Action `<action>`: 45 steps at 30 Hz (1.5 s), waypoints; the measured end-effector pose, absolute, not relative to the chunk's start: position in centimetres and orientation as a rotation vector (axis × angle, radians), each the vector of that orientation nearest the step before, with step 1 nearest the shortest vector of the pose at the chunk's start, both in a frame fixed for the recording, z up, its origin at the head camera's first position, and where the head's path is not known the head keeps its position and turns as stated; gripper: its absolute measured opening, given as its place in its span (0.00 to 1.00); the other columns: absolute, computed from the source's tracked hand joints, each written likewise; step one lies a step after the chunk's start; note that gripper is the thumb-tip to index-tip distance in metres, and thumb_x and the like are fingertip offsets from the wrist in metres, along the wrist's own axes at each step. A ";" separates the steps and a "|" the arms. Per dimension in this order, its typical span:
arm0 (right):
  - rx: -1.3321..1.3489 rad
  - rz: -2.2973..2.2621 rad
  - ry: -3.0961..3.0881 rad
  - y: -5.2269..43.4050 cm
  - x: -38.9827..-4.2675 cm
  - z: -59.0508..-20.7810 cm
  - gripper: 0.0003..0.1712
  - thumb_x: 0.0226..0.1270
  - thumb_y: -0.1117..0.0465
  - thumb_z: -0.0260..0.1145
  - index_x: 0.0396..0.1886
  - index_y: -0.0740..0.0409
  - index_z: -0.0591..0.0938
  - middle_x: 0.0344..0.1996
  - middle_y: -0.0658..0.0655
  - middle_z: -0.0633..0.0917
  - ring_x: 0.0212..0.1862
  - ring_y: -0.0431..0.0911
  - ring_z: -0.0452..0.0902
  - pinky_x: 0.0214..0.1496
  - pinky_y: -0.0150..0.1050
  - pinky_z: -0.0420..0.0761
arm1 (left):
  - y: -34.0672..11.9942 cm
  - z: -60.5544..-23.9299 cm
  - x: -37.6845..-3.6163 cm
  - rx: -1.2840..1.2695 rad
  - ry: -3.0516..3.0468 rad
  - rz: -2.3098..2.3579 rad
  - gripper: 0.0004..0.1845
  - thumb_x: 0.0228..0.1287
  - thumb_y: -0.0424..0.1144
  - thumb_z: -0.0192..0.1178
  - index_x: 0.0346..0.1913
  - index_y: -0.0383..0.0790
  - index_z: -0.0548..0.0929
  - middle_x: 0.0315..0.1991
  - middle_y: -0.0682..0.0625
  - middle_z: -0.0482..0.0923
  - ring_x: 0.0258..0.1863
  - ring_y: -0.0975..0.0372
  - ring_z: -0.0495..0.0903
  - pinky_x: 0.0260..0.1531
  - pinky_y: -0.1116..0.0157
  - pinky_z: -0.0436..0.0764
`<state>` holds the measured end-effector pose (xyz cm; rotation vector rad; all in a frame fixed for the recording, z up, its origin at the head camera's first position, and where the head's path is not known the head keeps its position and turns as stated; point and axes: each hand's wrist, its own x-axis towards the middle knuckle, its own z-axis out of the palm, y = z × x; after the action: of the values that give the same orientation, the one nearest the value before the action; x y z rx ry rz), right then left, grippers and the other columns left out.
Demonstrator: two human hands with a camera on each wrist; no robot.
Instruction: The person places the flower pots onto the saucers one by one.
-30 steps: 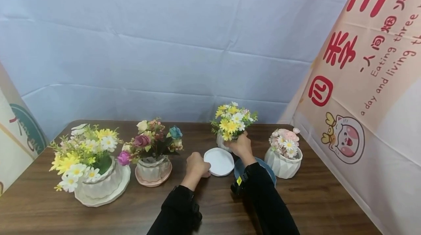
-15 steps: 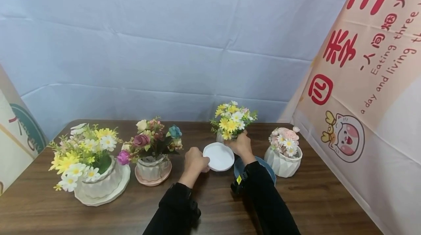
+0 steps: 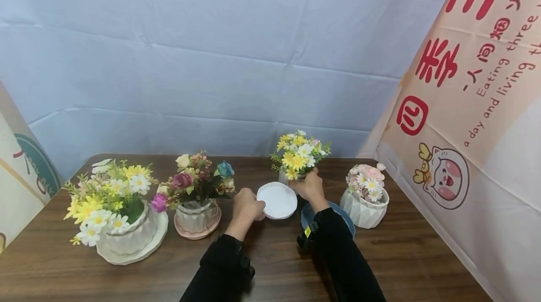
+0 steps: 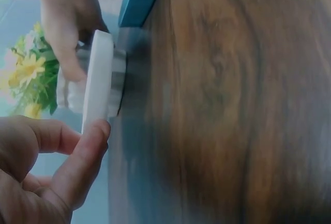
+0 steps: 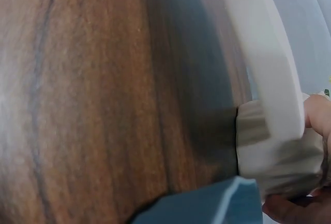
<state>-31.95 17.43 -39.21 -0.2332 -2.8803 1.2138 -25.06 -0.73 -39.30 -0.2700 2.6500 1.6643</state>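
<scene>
Your left hand point(image 3: 247, 207) pinches the white saucer point(image 3: 276, 200) by its rim, tilted, near the worktop's point(image 3: 270, 264) back edge. Your right hand point(image 3: 310, 187) grips the daisy pot point(image 3: 296, 161) just beside it. That thin pinch could slip, and the saucer's edge may knock the pot.

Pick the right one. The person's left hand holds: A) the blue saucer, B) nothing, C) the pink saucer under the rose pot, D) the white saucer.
D: the left hand pinches the rim of the white saucer, raised beside the yellow-daisy pot that the right hand grips.
</scene>
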 end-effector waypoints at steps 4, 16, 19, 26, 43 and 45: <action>-0.222 1.215 -2.871 17.5 -32.0 -39.2 0.56 0.52 0.48 0.70 0.67 0.72 0.48 0.53 0.75 0.71 0.57 0.64 0.67 0.50 0.52 0.74 | -1.7 -39.3 -25.3 -0.297 2.617 1.660 0.07 0.53 0.26 0.55 0.32 0.23 0.76 0.13 0.46 0.76 0.13 0.61 0.79 0.17 0.68 0.79; -0.188 1.201 -2.864 17.7 -32.1 -39.4 0.54 0.52 0.50 0.70 0.66 0.72 0.49 0.53 0.75 0.71 0.57 0.65 0.65 0.52 0.52 0.72 | -4.1 -39.6 -25.5 -0.434 2.531 1.531 0.14 0.56 0.29 0.51 0.43 0.22 0.75 0.14 0.51 0.77 0.19 0.63 0.81 0.25 0.69 0.79; -0.196 1.209 -2.864 17.7 -32.1 -39.3 0.54 0.52 0.50 0.70 0.66 0.72 0.49 0.53 0.75 0.71 0.57 0.64 0.66 0.51 0.52 0.72 | -4.2 -39.5 -25.6 -0.400 2.624 1.390 0.18 0.56 0.31 0.52 0.48 0.22 0.75 0.14 0.53 0.77 0.19 0.64 0.80 0.27 0.70 0.77; -0.205 1.203 -2.884 17.7 -31.9 -39.2 0.56 0.54 0.51 0.69 0.67 0.72 0.44 0.52 0.77 0.71 0.53 0.63 0.71 0.47 0.50 0.74 | -4.0 -39.8 -25.4 -0.283 2.966 1.048 0.09 0.49 0.29 0.57 0.33 0.25 0.79 0.23 0.45 0.76 0.26 0.56 0.75 0.31 0.66 0.76; -0.137 1.243 -2.833 17.9 -32.3 -39.4 0.60 0.50 0.52 0.71 0.68 0.72 0.41 0.55 0.80 0.64 0.57 0.67 0.63 0.52 0.55 0.70 | -3.9 -40.2 -24.9 -0.192 3.239 0.748 0.12 0.45 0.27 0.58 0.35 0.22 0.79 0.30 0.38 0.78 0.34 0.51 0.78 0.37 0.60 0.75; -0.130 1.257 -2.827 18.1 -32.5 -39.4 0.61 0.50 0.52 0.72 0.69 0.72 0.41 0.55 0.80 0.64 0.58 0.68 0.62 0.54 0.56 0.69 | -4.0 -40.1 -25.0 -0.225 3.165 0.777 0.16 0.43 0.27 0.61 0.39 0.22 0.78 0.32 0.39 0.78 0.35 0.52 0.76 0.38 0.61 0.75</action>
<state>-32.48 18.05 -39.39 -0.1298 -2.8271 1.2575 -25.04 -3.96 -40.08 -0.2251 3.1655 0.7768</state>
